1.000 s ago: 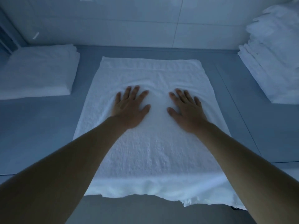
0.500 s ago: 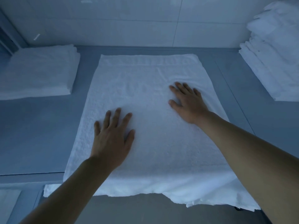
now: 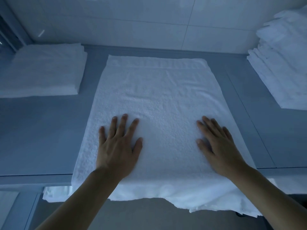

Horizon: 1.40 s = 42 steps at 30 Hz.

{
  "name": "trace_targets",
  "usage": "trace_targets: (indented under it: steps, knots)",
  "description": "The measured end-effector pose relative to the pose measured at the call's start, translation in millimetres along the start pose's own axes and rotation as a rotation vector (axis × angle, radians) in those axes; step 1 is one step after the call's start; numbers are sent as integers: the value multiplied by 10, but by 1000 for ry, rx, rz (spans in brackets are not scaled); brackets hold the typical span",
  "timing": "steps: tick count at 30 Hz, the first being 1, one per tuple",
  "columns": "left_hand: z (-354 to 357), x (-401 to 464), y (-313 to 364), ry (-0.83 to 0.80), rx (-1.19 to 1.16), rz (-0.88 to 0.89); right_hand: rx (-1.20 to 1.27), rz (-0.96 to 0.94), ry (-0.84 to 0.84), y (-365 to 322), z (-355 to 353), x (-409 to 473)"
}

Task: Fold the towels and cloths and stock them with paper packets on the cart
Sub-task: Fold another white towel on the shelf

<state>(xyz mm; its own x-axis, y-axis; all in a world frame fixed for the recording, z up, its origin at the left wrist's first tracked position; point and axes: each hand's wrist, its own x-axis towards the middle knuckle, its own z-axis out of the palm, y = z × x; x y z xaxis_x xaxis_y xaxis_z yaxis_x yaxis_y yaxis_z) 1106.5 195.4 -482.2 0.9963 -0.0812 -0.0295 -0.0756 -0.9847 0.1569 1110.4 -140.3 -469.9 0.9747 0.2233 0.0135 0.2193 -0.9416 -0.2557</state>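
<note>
A white terry towel point(image 3: 157, 97) lies spread flat on the grey counter point(image 3: 41, 133), its near end hanging over the front edge. My left hand point(image 3: 118, 146) presses flat on the towel's near left part, fingers straight and spread. On the near right part my right hand point(image 3: 217, 145) lies flat too, fingers straight. Neither hand holds anything.
A folded white towel stack point(image 3: 43, 72) sits on the counter at the left. A taller pile of white towels point(image 3: 282, 63) stands at the right. A tiled wall point(image 3: 149, 22) closes the back. A seam point(image 3: 245, 117) runs across the counter right of the towel.
Both hands have slid from the towel's middle toward its near end and apart, first the left, then the right. The towel looks smoother.
</note>
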Motion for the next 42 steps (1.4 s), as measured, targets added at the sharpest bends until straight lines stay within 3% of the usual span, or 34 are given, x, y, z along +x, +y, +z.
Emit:
trace_targets:
  steps: [6,10,14,16,20,23,27,29,32,42]
  knots:
    - [-50,84,20,-21,-2,-1,11,-9,24,100,-2,92]
    - [-112,50,-50,55,-83,34,57,-100,33,269,-40,-2]
    - [-175,-101,-65,315,-62,402,40,-149,84,440,-63,-69]
    - [-200,-181,18,332,-57,497,38,-152,96,446,-53,-64]
    - [-171,-450,374,181,-170,412,42,-175,119,445,-40,-69]
    - [-26,-659,489,8,-29,354,33,-141,111,420,-71,-87]
    - [77,-695,459,14,9,351,47,-265,149,-67,-107,-142]
    - [93,-684,458,25,-5,348,128,-385,43,-502,-4,-188]
    - [118,-700,426,61,-10,358,-26,-477,-114,-836,220,-274]
    - [97,-803,50,57,83,287,-281,-377,-117,223,14,-620]
